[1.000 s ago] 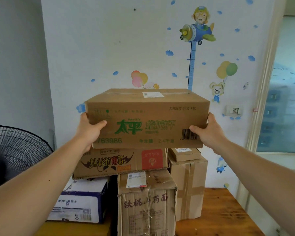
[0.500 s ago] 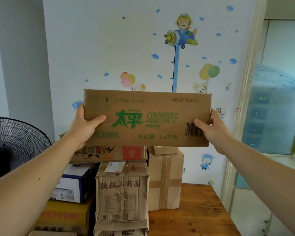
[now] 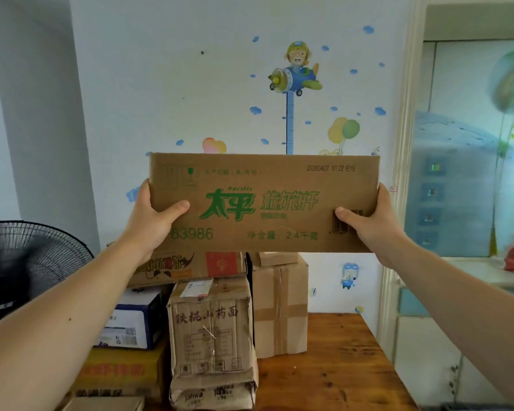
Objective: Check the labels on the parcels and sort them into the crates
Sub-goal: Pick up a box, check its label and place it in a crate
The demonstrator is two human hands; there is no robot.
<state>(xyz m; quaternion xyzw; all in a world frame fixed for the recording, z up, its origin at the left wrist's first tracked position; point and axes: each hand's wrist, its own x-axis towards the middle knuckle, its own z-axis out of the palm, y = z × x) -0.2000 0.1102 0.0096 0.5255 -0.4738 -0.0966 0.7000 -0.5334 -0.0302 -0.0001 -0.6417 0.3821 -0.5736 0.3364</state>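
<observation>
I hold a wide brown cardboard parcel (image 3: 264,203) with green lettering and a barcode up in front of me, above the stack. My left hand (image 3: 152,218) grips its left end, thumb across the front face. My right hand (image 3: 368,223) grips its right end, thumb over the barcode. Only the front face shows; the top, where a white label sat earlier, is hidden. Below it stands a pile of parcels: a flat printed carton (image 3: 196,266), a tall brown box with a white label (image 3: 211,324), a taped brown box (image 3: 281,307) and a blue and white box (image 3: 134,321).
The pile stands on a wooden table (image 3: 339,366) against a white wall with cartoon stickers. A black fan (image 3: 33,262) is at the left. A yellow carton (image 3: 119,372) lies low on the left. A glass door is at the right. No crates are in view.
The parcel has been lifted off the stack and raised; its top face and label have dropped out of sight. Both hands kept their grip on its ends.
</observation>
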